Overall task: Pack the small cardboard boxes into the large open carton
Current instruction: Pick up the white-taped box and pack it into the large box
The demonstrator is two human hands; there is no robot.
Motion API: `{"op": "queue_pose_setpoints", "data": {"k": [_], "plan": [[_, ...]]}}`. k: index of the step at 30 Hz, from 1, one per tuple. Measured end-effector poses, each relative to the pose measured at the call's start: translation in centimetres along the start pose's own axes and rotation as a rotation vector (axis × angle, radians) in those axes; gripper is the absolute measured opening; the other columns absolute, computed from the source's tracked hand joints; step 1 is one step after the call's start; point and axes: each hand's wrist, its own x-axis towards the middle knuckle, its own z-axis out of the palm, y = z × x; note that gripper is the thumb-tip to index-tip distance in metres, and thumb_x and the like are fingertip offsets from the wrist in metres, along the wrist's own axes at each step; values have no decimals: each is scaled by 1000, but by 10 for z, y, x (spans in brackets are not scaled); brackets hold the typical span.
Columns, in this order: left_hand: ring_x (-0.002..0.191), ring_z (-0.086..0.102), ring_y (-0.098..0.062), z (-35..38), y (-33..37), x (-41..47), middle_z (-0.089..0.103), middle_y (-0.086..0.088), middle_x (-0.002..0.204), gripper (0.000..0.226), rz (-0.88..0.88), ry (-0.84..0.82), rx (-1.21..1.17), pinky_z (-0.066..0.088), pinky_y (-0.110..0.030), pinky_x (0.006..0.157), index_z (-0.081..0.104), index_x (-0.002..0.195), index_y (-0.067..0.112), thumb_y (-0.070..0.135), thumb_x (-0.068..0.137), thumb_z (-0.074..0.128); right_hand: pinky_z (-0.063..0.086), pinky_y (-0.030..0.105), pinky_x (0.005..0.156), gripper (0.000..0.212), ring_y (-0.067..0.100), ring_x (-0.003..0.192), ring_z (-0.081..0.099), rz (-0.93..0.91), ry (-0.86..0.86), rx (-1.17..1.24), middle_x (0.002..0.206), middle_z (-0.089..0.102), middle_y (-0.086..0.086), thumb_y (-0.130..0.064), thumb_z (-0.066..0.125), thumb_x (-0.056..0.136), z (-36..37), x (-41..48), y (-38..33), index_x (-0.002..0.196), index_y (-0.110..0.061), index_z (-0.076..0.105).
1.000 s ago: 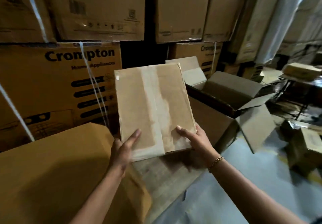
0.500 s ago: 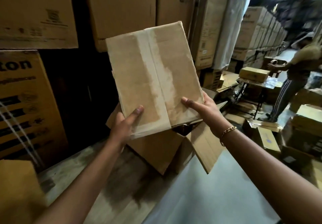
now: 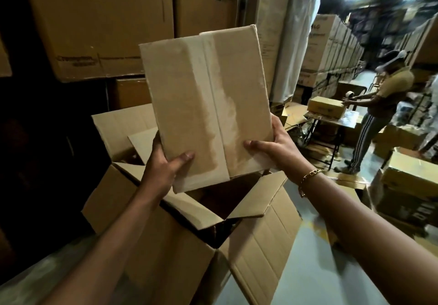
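I hold a small taped cardboard box [image 3: 206, 105] up in front of me, its sealed face turned toward the camera. My left hand [image 3: 163, 165] grips its lower left edge, thumb on the front. My right hand [image 3: 275, 148], with a gold bracelet at the wrist, grips the lower right edge. Directly below the box stands the large open carton [image 3: 166, 240], flaps spread outward. Its inside is dark and mostly hidden behind the box.
Tall stacks of big cartons [image 3: 99, 25] form a wall behind and to the left. At the right, a person [image 3: 376, 112] works on a box at a small table [image 3: 331, 119]. More boxes [image 3: 410, 186] lie on the floor at the right.
I have stepped closer and turned right; the small box now hangs directly over the open carton, which fills the lower view. Both hands keep the same grip.
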Motion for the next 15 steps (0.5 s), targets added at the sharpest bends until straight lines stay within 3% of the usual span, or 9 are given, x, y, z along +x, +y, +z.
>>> {"op": "queue_pose_setpoints", "data": {"k": [5,7,10,13,15], "plan": [[93,63,9,16,-8,36,63,24,108,52,-7,70,102,51,-7,66,45,108,62,47,73,82,58,38,92,92,18,113,61,17,-118,-6,127,56,-4,-23,85,78,-10,61,30,150,-38,30],[93,63,9,23,-13,47,64,28,106,52,-18,112,131,52,-12,73,44,101,69,50,70,80,58,40,92,90,18,111,62,44,-174,-14,126,57,-5,-27,85,77,-14,87,42,148,-41,31],[108,62,-7,37,-24,62,63,16,120,61,-61,183,146,52,-31,92,45,120,50,49,70,79,56,44,93,84,20,111,62,68,-276,-45,128,57,-4,-37,83,78,-20,127,60,146,-41,34],[110,63,-8,56,-33,71,64,23,117,53,-119,289,180,52,-30,90,48,123,50,56,78,74,57,41,90,79,18,107,65,81,-353,-83,125,61,-7,-49,82,75,-30,163,80,142,-38,41],[112,64,-10,70,-39,76,66,20,119,51,-167,364,195,51,-31,94,53,127,45,59,81,70,59,32,79,69,16,100,68,108,-418,-116,118,64,-8,-56,81,73,-36,183,90,131,-38,48]]}}
